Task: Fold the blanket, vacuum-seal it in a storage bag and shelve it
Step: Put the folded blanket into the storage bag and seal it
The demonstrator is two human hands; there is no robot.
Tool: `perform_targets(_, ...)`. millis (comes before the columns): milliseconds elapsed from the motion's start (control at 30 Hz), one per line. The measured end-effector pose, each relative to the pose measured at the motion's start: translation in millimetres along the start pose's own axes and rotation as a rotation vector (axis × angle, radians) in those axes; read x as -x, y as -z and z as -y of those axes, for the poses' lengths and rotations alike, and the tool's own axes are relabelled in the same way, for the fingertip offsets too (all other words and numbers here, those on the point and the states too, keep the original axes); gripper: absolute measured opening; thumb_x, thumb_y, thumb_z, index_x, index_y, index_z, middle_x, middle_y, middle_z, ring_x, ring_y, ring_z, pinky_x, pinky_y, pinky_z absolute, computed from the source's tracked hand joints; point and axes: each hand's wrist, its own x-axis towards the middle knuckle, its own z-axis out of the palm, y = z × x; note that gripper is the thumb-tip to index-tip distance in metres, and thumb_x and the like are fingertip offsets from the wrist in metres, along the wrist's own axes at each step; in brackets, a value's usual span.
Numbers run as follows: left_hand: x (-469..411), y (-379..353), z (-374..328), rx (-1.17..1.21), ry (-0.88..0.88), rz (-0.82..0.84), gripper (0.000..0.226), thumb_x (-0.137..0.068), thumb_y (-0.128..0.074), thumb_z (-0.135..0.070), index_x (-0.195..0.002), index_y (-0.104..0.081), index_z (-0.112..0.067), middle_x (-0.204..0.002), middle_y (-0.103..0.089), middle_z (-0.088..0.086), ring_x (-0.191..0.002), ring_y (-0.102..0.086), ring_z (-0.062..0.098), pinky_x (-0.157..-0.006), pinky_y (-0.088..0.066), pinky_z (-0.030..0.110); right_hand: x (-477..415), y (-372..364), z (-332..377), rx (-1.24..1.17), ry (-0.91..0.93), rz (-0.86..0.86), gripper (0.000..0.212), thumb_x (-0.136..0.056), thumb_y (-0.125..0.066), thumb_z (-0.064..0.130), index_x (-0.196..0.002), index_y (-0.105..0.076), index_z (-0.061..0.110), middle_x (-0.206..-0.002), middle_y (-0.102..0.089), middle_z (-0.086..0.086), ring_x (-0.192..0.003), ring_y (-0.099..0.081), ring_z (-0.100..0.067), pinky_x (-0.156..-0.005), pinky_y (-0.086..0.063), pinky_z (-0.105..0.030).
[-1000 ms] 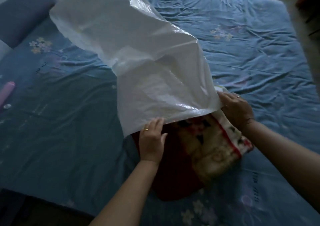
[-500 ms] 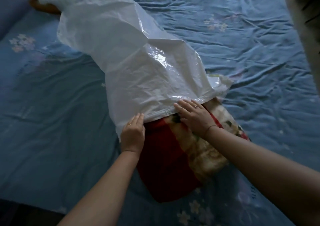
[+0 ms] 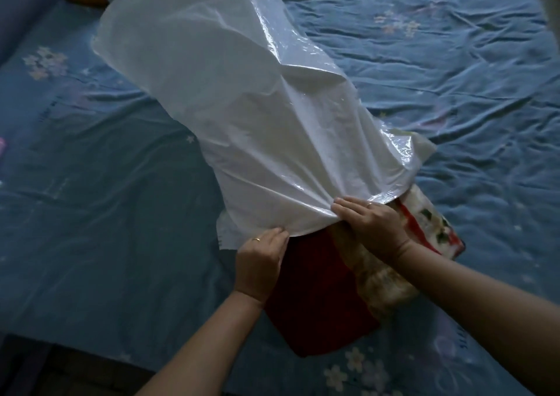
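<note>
A: What is seen to the left of the blanket (image 3: 321, 298)?

B: A wide stretch of blue bed sheet (image 3: 100, 213) is seen there, bare and only lightly creased, running out to the bed's near edge, where a dark strip of floor is glimpsed. A small pink thing is cut off at the far left edge; what it is cannot be told.

A: And the left hand (image 3: 260, 262)?

B: It is laid at the blanket's left side, a ring worn on one finger. The lower rim of the storage bag (image 3: 242, 116) is pinched between its fingertips.

A: How is the bag laid?

B: Its mouth is drawn over the blanket's far end. From there the long axis is carried up and away to the left, the plastic held puffed and wrinkled, with the closed end lost at the top edge.

A: And the blanket itself?

B: It is folded into a thick block, dark red on the left, cream and red patterned on the right. Its long axis is pointed into the bag's mouth; the near end is left uncovered on the sheet.

A: The right hand (image 3: 372, 226)?

B: The bag's rim is gripped over the blanket's top, thumb tucked beneath the plastic, fingers closed on it. A ring is worn there too.

A: To the right of the blanket?

B: More rumpled blue sheet with pale flower prints is found, open right out to the frame's edge. The light is dim.
</note>
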Motion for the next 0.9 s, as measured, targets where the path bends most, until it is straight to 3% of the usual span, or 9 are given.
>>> perform_targets(67,7,-6,12,-0.033,0.043,0.059,0.023,-0.078,-0.063,-0.016,-0.097,-0.073,-0.008,-0.096,-0.073,0.008,-0.077,-0.069,0.025,-0.072,-0.049,0.031,7,2,-3,0.013,-0.055,-0.009,0.028,-0.087,-0.050,0.013,-0.103,-0.073,0.012,-0.109,-0.072,-0.003,-0.097,-0.070,-0.019,-0.074,-0.058,-0.029)
perform_targets(200,21,-16,47,-0.028,0.373,0.231,0.064,-0.056,-0.081,0.004,-0.117,-0.063,0.006,-0.117,-0.064,0.025,-0.092,-0.068,0.041,-0.078,-0.056,0.047,6,-8,0,0.076,-0.166,0.010,0.031,-0.089,-0.048,0.015,-0.109,-0.070,0.010,-0.116,-0.069,-0.009,-0.104,-0.067,-0.025,-0.085,-0.055,-0.036)
perform_targets(300,27,-22,53,0.027,0.558,0.262,0.058,-0.071,-0.076,0.006,-0.125,-0.056,0.010,-0.126,-0.059,0.029,-0.094,-0.067,0.046,-0.075,-0.056,0.051,13,-14,33,0.071,-0.338,0.064,0.044,-0.094,-0.042,0.031,-0.125,-0.060,0.005,-0.131,-0.058,-0.016,-0.124,-0.054,-0.031,-0.106,-0.035,-0.044)
perform_targets(400,33,-18,50,0.178,0.717,0.238,0.052,-0.087,-0.060,0.001,-0.137,-0.048,0.003,-0.138,-0.051,0.025,-0.107,-0.062,0.045,-0.085,-0.053,0.050,22,-14,86,0.020,-0.467,0.182,0.072,-0.089,-0.036,0.059,-0.143,-0.040,0.011,-0.150,-0.034,-0.016,-0.142,-0.028,-0.031,-0.114,-0.018,-0.051)
perform_targets(533,36,-13,55,0.173,0.533,0.218,0.044,-0.088,-0.042,-0.016,-0.125,-0.063,-0.004,-0.117,-0.066,0.022,-0.094,-0.069,0.038,-0.071,-0.058,0.045,13,-26,143,0.024,-0.439,0.250,0.092,-0.077,-0.046,0.071,-0.150,-0.023,0.020,-0.158,-0.015,-0.013,-0.147,-0.009,-0.029,-0.115,-0.007,-0.054)
perform_targets(700,32,-10,52,0.058,0.383,0.134,0.039,-0.082,-0.046,-0.013,-0.111,-0.070,-0.005,-0.098,-0.073,0.017,-0.071,-0.072,0.031,-0.056,-0.057,0.035,-23,-45,151,0.125,-0.267,0.279,0.098,-0.068,-0.070,0.054,-0.149,-0.022,0.028,-0.158,-0.019,-0.009,-0.146,-0.010,-0.026,-0.114,-0.006,-0.056)
perform_targets(833,30,0,19,0.014,0.347,0.021,0.037,-0.077,-0.045,-0.013,-0.098,-0.075,-0.008,-0.070,-0.072,0.009,-0.051,-0.065,0.024,-0.041,-0.047,0.027,-17,-46,123,0.147,-0.245,0.307,0.092,-0.073,-0.069,0.048,-0.149,-0.021,0.025,-0.156,-0.025,0.000,-0.145,-0.015,-0.019,-0.114,-0.009,-0.054)
perform_targets(900,31,4,-2,0.044,0.340,0.034,0.036,-0.076,-0.046,-0.014,-0.095,-0.076,-0.011,-0.066,-0.070,0.006,-0.049,-0.064,0.022,-0.041,-0.046,0.026,-3,-41,111,0.171,-0.274,0.284,0.079,-0.081,-0.057,0.047,-0.149,-0.024,0.023,-0.156,-0.026,0.001,-0.144,-0.017,-0.016,-0.115,-0.011,-0.052)
